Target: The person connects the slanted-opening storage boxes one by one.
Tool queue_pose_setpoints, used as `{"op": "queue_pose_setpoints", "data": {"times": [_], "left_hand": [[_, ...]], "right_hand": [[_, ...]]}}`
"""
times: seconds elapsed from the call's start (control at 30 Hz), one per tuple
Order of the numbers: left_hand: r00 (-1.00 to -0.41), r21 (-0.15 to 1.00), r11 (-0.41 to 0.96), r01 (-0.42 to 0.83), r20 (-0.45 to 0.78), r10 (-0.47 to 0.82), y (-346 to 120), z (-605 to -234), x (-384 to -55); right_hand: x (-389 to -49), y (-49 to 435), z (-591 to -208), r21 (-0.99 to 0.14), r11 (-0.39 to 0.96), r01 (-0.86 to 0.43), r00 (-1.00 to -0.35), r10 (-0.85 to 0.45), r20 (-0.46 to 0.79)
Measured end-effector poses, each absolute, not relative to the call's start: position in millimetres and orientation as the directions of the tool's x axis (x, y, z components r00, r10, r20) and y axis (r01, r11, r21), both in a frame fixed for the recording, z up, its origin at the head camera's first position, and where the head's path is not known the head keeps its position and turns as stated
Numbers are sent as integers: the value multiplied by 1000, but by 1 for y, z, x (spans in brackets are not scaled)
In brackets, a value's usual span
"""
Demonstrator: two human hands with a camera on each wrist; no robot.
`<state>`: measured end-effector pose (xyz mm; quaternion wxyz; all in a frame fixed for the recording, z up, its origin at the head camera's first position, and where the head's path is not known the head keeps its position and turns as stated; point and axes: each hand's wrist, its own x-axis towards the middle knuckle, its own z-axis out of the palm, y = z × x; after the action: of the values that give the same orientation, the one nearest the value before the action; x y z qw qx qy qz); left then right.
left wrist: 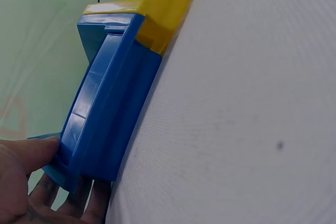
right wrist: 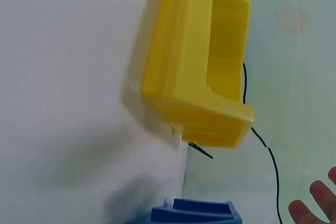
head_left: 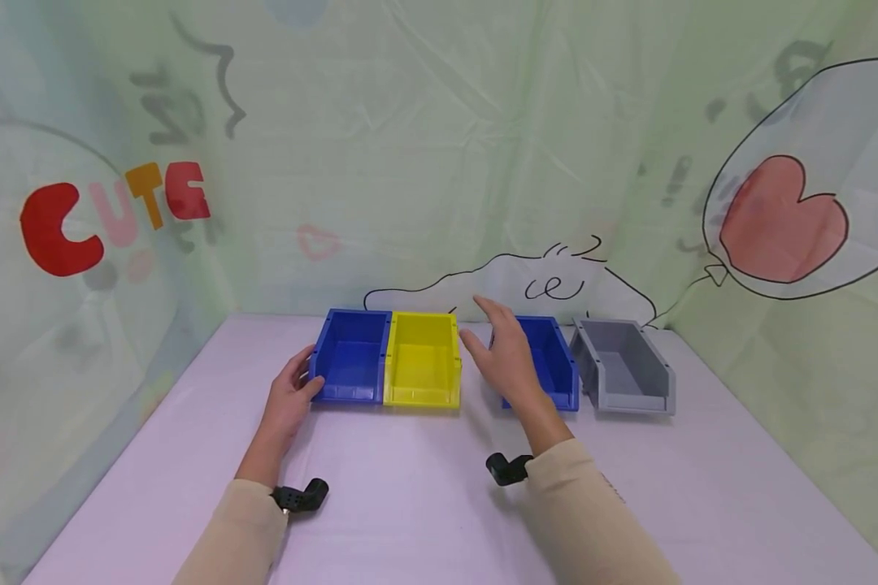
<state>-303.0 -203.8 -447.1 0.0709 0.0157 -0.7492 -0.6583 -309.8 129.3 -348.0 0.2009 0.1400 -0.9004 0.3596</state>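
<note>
The left hand (head_left: 290,398) grips the left blue bin (head_left: 347,375) at its nine o'clock, perhaps bracing it against the yellow bin (head_left: 421,366); the right hand (head_left: 508,355), fingers spread, hovers empty at yellow's three o'clock.

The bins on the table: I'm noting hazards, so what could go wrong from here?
If the left hand pushes the left blue bin it holds, the yellow bin against it may slide too. The right hand, near the right blue bin, might knock that bin into the gray bin.
</note>
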Motion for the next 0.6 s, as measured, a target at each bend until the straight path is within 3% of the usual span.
{"op": "queue_pose_setpoints", "data": {"times": [0.6], "left_hand": [[-989,985,155,72,90,-116,-203,-446,-302]], "right_hand": [[-318,190,-354,-605,730,-318,-897,-26,441]]}}
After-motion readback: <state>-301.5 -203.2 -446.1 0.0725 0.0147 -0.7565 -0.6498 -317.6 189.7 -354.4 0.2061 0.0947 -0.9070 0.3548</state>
